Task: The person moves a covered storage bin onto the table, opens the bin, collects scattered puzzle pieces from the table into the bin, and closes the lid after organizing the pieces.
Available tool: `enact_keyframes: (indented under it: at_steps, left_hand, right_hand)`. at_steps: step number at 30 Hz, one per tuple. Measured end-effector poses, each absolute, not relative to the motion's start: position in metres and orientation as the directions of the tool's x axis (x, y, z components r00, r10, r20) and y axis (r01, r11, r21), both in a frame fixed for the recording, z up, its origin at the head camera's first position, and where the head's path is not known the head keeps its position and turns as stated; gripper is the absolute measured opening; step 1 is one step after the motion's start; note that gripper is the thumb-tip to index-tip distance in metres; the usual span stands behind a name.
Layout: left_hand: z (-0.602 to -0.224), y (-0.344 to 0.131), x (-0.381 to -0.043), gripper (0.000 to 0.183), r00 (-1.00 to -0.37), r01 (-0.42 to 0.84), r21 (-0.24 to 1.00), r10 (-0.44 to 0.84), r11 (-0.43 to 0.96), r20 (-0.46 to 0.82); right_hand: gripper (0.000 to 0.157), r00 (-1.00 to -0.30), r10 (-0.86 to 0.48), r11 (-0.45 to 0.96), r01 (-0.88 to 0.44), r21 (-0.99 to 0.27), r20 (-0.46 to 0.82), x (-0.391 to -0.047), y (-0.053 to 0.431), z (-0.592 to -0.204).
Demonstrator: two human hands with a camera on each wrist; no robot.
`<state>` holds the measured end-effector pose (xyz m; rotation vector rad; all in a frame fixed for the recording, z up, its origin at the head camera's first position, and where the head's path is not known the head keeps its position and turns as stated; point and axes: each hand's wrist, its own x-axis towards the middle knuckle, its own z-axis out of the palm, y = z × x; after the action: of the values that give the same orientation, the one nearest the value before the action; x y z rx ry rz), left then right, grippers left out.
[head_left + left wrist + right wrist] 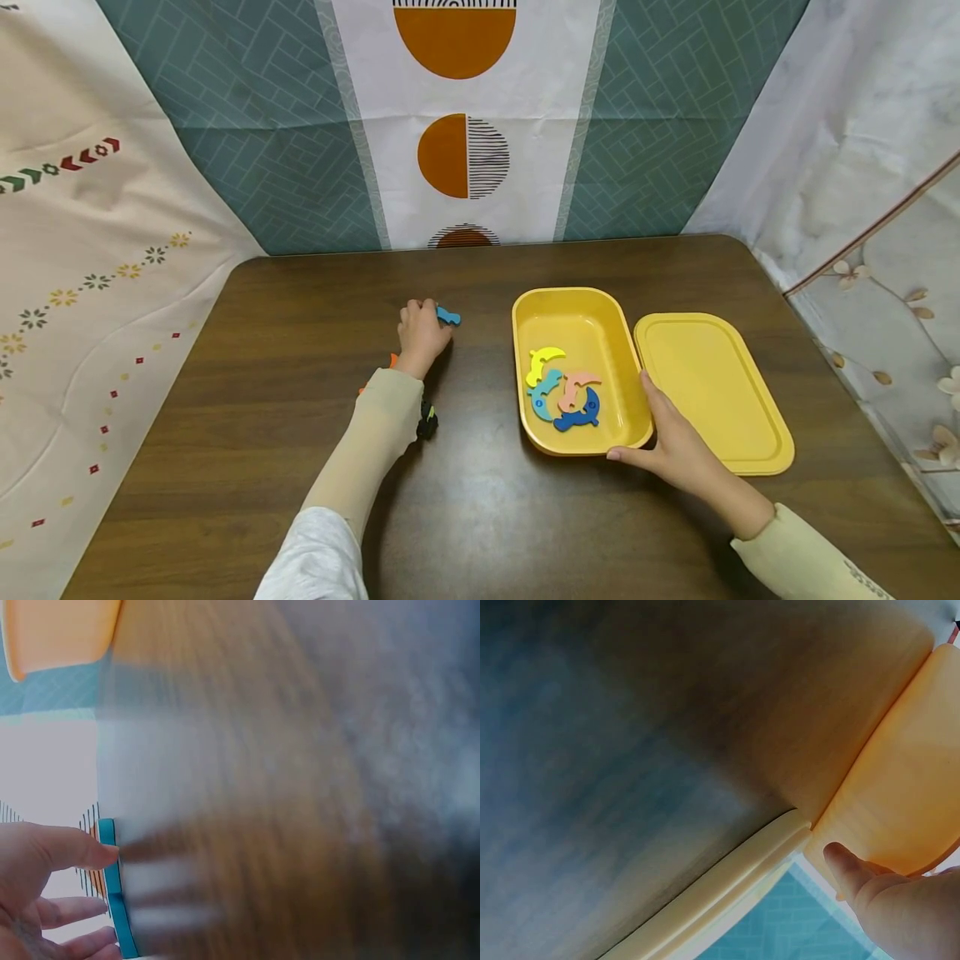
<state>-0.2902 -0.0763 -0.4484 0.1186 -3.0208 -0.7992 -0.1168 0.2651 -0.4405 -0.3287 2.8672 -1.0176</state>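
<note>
Evidently, the blue piece [450,317] lies at the left hand [422,333], toward the table's [225,458] far side. That thumb meets the piece's edge and the other fingers reach it, yet whether they truly clamp it cannot be told. The right hand [678,450] cups the tub's [581,333] near right corner from outside, thumb and fingers spread apart.

The blue piece is thin, so a lopsided push from the thumb could send it skidding or tip it out of the fingers. The left forearm passes above an orange thing [393,360] and a black one [427,421], both partly hidden; a low sleeve could knock them. Too much pressure from the right hand might slide the tub.

Bare wood separates the blue piece from the tub, leaving a clear sideways path, though the raised rim could catch a low hand. Inside, four pieces gather toward the near left, with free floor at the far end. The lid [712,392] sits just beside the tub, cramping movement rightward; leftward there is ample room.
</note>
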Motion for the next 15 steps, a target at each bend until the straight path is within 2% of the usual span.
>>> enact_keyframes:
  at_steps: [15]
  left_hand:
    - [-0.4427,-0.0736,-0.2848,0.035,-0.998,-0.066,0.387,-0.067,0.920,-0.009]
  right_hand:
    - [0.120,-0.974,-0.226,0.751,-0.166,-0.639,-0.013,-0.1163,0.2645,-0.4401]
